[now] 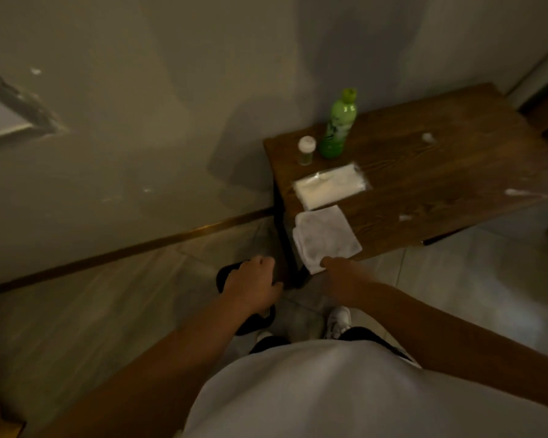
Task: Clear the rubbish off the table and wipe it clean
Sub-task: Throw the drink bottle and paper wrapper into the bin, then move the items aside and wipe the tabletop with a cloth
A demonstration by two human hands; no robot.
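A dark wooden table [440, 172] stands against the wall at the right. A folded white cloth [325, 235] lies on its near left corner and hangs a little over the edge. My right hand [340, 275] pinches the cloth's near corner. My left hand [250, 284] hangs left of the table over the floor, its fingers curled with nothing in them. A green bottle [337, 126], a small white-capped jar [306, 150] and a clear packet of tissues [329, 184] stand along the table's left side. Small white scraps [516, 192] lie on the right part of the top.
Two more white scraps [427, 136] [405, 218] lie on the tabletop. A black shape [255, 324], perhaps a slipper, lies on the tiled floor under my left forearm. My white shoe [339, 320] is near the table's leg. The wall runs behind and left of the table.
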